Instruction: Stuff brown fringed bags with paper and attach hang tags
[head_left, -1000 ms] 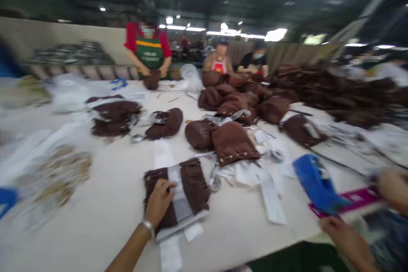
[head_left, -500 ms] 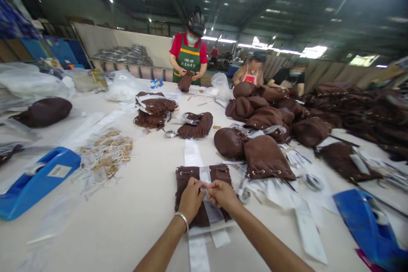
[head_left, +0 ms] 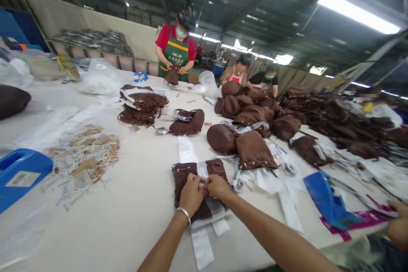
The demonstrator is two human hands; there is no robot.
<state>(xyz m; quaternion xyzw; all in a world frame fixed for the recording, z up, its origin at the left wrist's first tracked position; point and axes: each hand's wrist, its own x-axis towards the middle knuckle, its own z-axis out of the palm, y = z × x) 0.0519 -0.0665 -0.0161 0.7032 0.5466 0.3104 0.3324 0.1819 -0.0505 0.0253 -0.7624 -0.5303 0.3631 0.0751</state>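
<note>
A dark brown fringed bag (head_left: 182, 175) with metal eyelets lies flat on the table in front of me. A pale translucent strip (head_left: 202, 169) runs across its middle, and white paper sticks out beneath it. Over the bag, my left hand (head_left: 191, 195) is closed, with a small greyish bit showing at its fingertips. My right hand (head_left: 217, 188) is pinched shut right beside it, the fingertips of both meeting above the strip. What the fingers grip is too small and covered to name.
Brown bags (head_left: 255, 149) are heaped to the right. Fringed bags (head_left: 143, 98) stand stacked further back. Tags with strings (head_left: 92, 148) lie left, near a blue tape dispenser (head_left: 24, 178); another blue dispenser (head_left: 328, 199) is at right. A co-worker's hand (head_left: 398, 221) shows at the right edge.
My view has turned to the right, bringing a co-worker's hand into sight at the right edge. My hands stay over the bag, their fingers bunched more tightly together.
</note>
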